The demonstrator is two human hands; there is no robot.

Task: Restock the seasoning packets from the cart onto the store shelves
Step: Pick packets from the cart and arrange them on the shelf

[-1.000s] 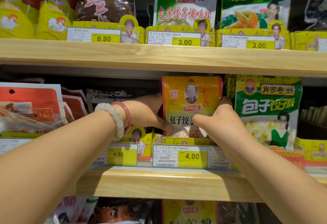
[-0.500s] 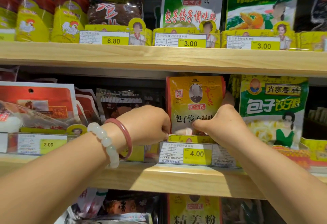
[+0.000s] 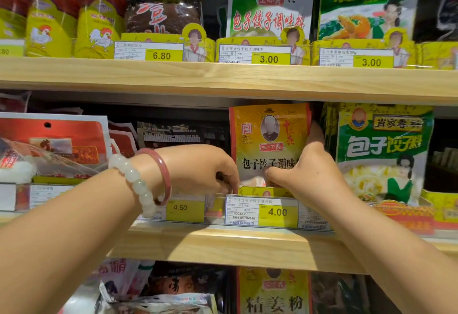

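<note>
A yellow seasoning packet (image 3: 270, 135) with a red border and black characters stands upright at the front of a stack on the middle shelf (image 3: 223, 246), above the 4.00 price tag (image 3: 277, 212). My right hand (image 3: 307, 167) grips the stack's right side, thumb across the front and fingers behind. My left hand (image 3: 198, 167), with a bead bracelet and a pink bangle on the wrist, is curled by the packet's lower left corner, fingertips down at the price rail. Whether it touches the packet is unclear. The cart is out of view.
A green dumpling seasoning packet (image 3: 384, 155) stands right of the stack and red packets (image 3: 49, 140) stand far left. The upper shelf (image 3: 223, 78) carries yellow chicken tubs (image 3: 99, 26) and green packets (image 3: 270, 3). Below, a yellow ginger powder packet (image 3: 272, 294) shows.
My left hand has let go of the packet's left edge, drawn back toward me and curled into a fist. My right hand has kept its grip on the stack.
</note>
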